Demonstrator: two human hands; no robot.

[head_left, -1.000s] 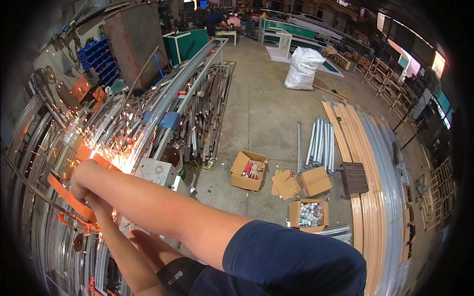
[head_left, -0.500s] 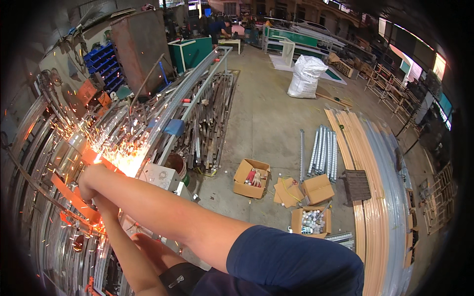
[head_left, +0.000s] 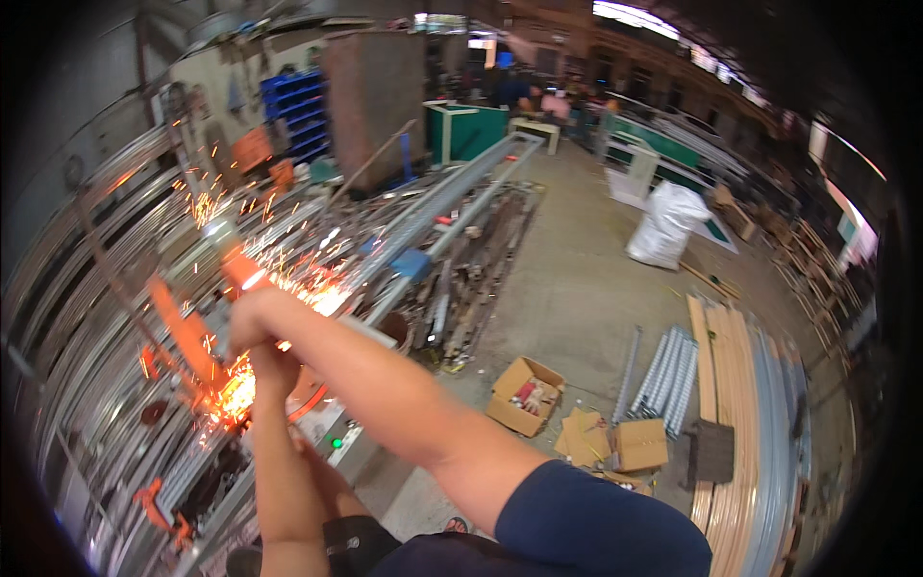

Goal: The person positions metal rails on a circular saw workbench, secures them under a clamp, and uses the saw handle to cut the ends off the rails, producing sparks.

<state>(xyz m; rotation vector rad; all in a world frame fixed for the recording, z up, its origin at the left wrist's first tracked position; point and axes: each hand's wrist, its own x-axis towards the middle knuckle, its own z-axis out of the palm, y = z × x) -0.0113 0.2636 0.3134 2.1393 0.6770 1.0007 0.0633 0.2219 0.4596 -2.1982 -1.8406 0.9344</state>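
An orange power saw point(head_left: 234, 263), with a silver end on its body, stands among the metal profiles at the left. My right hand point(head_left: 254, 319) is curled on it, the fingers mostly hidden from this side. Just below and partly behind it, my left hand point(head_left: 274, 367) is closed in shadow; what it grips is hidden. An orange guard-like bar point(head_left: 183, 327) slants beside the hands. Bright sparks point(head_left: 322, 291) spray beyond my right wrist, and more sparks point(head_left: 234, 392) burst by my left hand.
Long metal profiles point(head_left: 91, 279) fill the left side. A blue bin rack point(head_left: 294, 113) stands behind. On the floor at right are an open carton point(head_left: 524, 394), a white sack point(head_left: 666, 226), silver bars point(head_left: 661, 370) and wood-coloured strips point(head_left: 735, 385). People point(head_left: 519, 91) are far back.
The view has swung left, so the scene sits further right. Both hands stay at the saw. Sparks near my left hand have grown, while the far spray looks smaller.
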